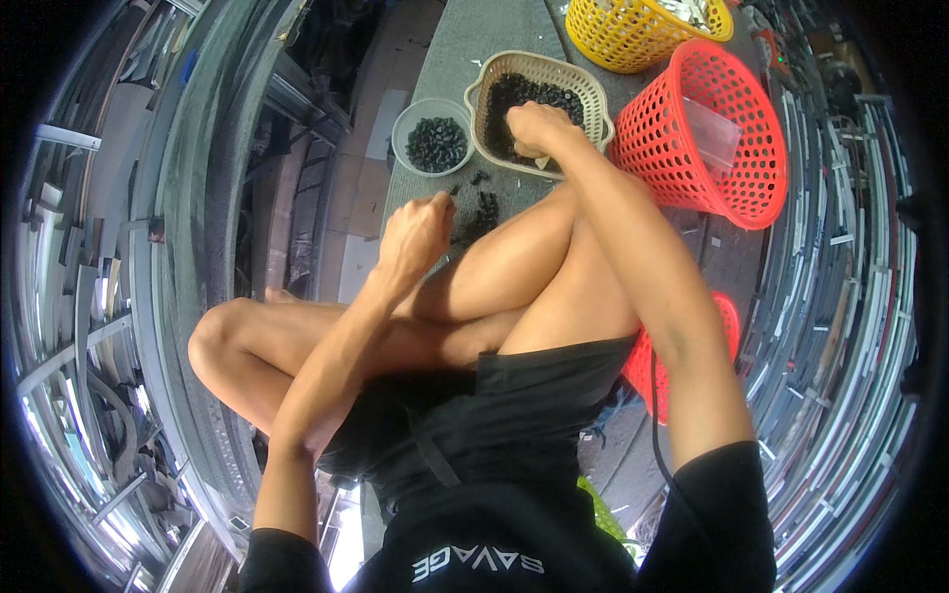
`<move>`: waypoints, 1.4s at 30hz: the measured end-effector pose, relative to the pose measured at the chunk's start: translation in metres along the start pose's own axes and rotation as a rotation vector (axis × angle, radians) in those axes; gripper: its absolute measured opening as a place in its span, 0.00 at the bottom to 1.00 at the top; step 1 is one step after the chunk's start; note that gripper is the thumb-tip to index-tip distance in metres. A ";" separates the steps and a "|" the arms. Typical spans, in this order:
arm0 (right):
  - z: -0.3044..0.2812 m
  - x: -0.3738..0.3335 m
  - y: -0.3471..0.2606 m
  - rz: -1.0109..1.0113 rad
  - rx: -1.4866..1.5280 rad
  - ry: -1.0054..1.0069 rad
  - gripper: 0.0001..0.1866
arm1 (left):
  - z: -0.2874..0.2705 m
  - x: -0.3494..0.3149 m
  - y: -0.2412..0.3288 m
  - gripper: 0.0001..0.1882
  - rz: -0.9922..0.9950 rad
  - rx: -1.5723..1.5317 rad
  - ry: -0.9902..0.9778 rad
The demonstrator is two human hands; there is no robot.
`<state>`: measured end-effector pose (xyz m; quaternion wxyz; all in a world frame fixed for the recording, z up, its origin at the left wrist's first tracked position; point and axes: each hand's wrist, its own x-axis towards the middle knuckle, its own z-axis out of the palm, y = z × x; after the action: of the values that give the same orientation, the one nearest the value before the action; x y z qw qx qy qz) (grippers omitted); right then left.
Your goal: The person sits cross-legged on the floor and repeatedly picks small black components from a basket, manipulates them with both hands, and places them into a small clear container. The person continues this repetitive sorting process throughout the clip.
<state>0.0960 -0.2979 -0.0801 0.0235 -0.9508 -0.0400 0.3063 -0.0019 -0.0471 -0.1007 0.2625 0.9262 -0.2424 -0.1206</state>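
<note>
My right hand [541,130] reaches into a beige plastic basket [477,127] of small black parts [534,91]. Its fingers are curled down among them, and whatever they grip is hidden. Lower and to the left, my left hand [417,235] is closed above the bench, with a small black part [454,190] showing at its fingertips. Between the hands and my crossed legs, several black pieces [487,208] lie loose on the grey surface. A round clear tub [397,138] with more small black parts stands just left of the beige basket.
A red perforated basket [643,128] leans at the right with a clear plastic bag [712,136] in it. Behind stands a yellow basket [618,42] holding pale pieces. Another red basket [730,321] is beside my right thigh. Racks of long metal profiles [830,326] line both sides.
</note>
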 end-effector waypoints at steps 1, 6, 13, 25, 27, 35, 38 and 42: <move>0.000 0.000 0.000 0.021 -0.017 0.012 0.18 | 0.010 0.001 -0.001 0.11 -0.035 0.010 0.029; 0.000 -0.007 0.002 0.037 0.043 0.115 0.13 | 0.040 0.012 -0.011 0.15 -0.022 0.075 0.123; -0.004 -0.016 0.001 -0.036 0.184 0.309 0.10 | 0.044 0.024 -0.009 0.19 -0.112 0.043 0.128; -0.013 -0.032 -0.005 -0.210 0.391 0.428 0.07 | 0.061 0.028 -0.007 0.17 -0.126 0.136 0.299; -0.015 -0.041 -0.012 -0.239 0.397 0.437 0.07 | 0.065 0.031 -0.005 0.17 -0.182 0.147 0.341; -0.005 -0.064 -0.017 -0.209 0.421 0.381 0.10 | 0.060 0.029 0.007 0.20 -0.451 -0.071 0.391; 0.001 -0.063 -0.017 -0.190 0.426 0.379 0.10 | 0.057 0.033 0.015 0.20 -0.629 -0.095 0.429; 0.005 -0.061 -0.021 -0.209 0.475 0.415 0.10 | 0.058 0.039 0.016 0.18 -0.657 -0.202 0.371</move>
<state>0.0424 -0.2826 -0.0478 0.2837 -0.9515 -0.0592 0.1030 0.0051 -0.1043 -0.1441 0.3389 0.9301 0.1319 -0.0517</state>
